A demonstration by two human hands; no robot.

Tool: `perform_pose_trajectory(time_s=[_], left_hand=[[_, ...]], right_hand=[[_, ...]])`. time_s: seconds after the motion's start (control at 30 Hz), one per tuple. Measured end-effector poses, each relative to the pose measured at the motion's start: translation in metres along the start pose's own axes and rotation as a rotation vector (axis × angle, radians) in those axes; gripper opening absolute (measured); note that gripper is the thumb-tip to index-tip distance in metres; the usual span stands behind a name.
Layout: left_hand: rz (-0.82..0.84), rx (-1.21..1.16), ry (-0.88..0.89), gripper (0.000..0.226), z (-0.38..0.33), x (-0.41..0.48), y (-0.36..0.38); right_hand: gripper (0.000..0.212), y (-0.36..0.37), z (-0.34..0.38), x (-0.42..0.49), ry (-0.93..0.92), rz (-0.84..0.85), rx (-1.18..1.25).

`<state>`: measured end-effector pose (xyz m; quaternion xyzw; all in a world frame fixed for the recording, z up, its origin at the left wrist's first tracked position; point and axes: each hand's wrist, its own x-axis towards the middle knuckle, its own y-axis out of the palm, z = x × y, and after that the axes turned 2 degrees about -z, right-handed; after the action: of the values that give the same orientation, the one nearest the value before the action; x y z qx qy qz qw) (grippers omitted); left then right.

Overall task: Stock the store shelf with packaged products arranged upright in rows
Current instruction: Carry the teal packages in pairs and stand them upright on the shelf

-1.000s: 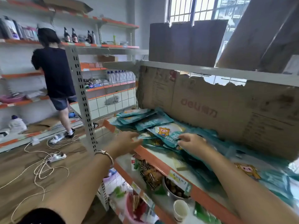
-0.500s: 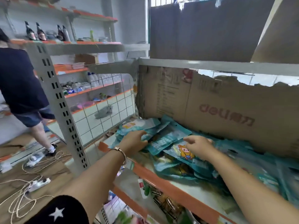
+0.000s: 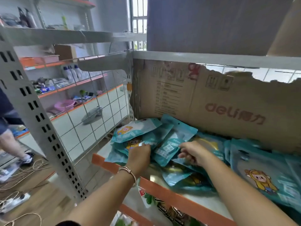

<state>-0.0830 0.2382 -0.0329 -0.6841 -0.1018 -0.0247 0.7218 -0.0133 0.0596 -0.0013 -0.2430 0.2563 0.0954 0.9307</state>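
Left hand [image 3: 139,155], right hand [image 3: 194,152] pinch flat pouches [image 3: 173,139]; cardboard [image 3: 211,98] behind, wire grid [image 3: 104,128] beside.

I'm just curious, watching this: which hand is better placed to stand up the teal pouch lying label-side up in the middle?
Probably the right hand: its fingers curl at the edge of the label-side pouch. The left hand rests on a cartoon-front pouch farther left.
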Motion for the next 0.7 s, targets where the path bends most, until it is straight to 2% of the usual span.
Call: perform_pose_trajectory(time_s=[0.1,0.23,0.37,0.43,0.5,0.53,0.57,0.63,0.7], left_hand=[[0.015,-0.015,0.064,0.022,-0.003,0.002,-0.004],[0.049,-0.013,0.135,0.022,-0.013,0.001,-0.013],[0.041,-0.114,0.225,0.020,-0.020,0.003,-0.026],[0.053,-0.302,0.240,0.032,-0.022,0.004,-0.034],[0.100,-0.579,0.147,0.036,-0.013,0.010,-0.030],[0.100,-0.634,0.072,0.032,-0.005,0.014,-0.023],[0.086,-0.610,-0.006,0.029,0.004,0.017,-0.014],[0.092,-0.506,-0.161,0.046,0.016,0.020,0.001],[0.166,-0.465,-0.261,0.062,0.017,0.026,0.005]], right_hand=[[0.013,0.016,0.005,0.001,0.061,0.037,0.116],[0.012,0.026,0.001,0.005,0.067,-0.011,0.252],[0.016,0.005,0.002,0.002,-0.006,-0.105,0.167],[0.016,-0.009,0.001,-0.003,-0.020,-0.150,0.144],[0.017,-0.023,-0.007,-0.008,-0.009,-0.186,0.177],[0.020,-0.031,-0.013,-0.011,-0.015,-0.196,0.214],[0.021,-0.038,-0.018,-0.014,-0.032,-0.204,0.243],[0.023,-0.049,-0.027,-0.022,-0.060,-0.213,0.241],[0.022,-0.054,-0.036,-0.024,-0.071,-0.209,0.208]])
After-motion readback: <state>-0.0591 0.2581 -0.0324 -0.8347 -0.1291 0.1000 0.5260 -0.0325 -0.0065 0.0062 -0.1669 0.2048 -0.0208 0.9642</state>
